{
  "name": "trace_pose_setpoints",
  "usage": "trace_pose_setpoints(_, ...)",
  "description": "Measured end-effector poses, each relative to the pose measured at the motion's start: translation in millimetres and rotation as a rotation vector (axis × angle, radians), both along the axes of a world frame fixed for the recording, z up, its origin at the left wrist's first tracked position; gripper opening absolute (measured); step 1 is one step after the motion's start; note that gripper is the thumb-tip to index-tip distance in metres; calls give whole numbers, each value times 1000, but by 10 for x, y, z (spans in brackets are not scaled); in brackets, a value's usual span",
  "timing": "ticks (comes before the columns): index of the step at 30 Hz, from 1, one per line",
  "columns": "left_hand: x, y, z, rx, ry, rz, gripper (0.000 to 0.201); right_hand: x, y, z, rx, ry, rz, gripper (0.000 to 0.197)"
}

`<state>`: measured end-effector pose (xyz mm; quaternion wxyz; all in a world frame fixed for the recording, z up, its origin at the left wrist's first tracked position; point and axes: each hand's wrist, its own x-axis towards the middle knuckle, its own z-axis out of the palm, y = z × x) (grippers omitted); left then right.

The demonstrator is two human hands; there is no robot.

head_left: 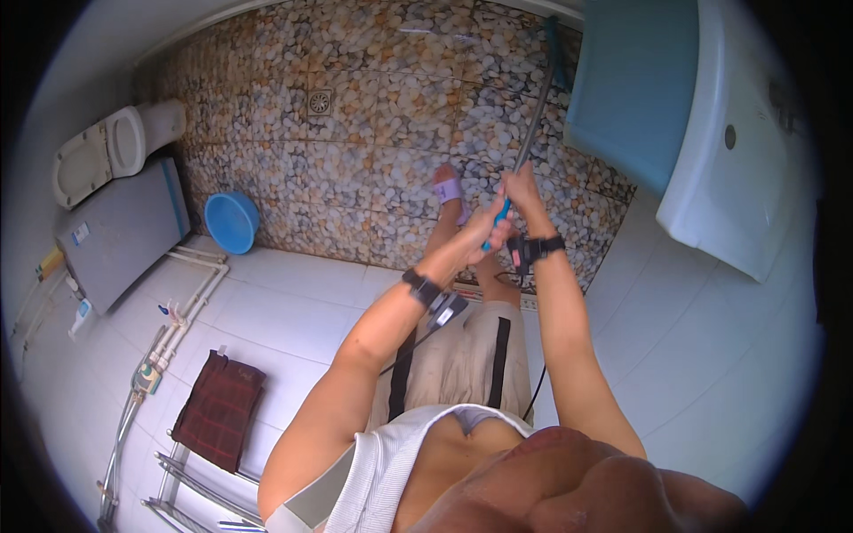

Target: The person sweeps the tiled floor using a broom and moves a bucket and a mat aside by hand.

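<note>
My left hand is closed around the blue grip near the top end of a long-handled floor cleaning tool. Farther down the same handle, my right hand is wrapped round it too. The tool has a grey metal pole, which slants away to the far right. Its narrow teal head is down by the floor, beside the blue cabinet; whether it is a brush or a squeegee I cannot tell. Each wrist wears a black strap with a small device.
Pebble-patterned tiles cover the floor, with a square drain. A blue basin and a toilet are at the left, by a grey washing-machine-like box. A white sink tops the blue cabinet at right. Behind my left arm hangs a dark towel.
</note>
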<state>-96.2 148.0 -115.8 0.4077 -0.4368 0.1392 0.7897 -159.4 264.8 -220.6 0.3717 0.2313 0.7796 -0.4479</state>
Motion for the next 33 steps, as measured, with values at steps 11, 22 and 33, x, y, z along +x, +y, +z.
trace_pose_setpoints(11,811,-584,220,-138,-224,69,34,446,-974,557,-169,-360,356,41)
trace_pose_setpoints(22,1176,-370,562,-35,-205,156,30,1048,-468,615,-190,-406,147,30)
trace_pose_setpoints(33,1166,-20,859,-241,-43,41,24,1121,-433,896,-758,-542,-248,57)
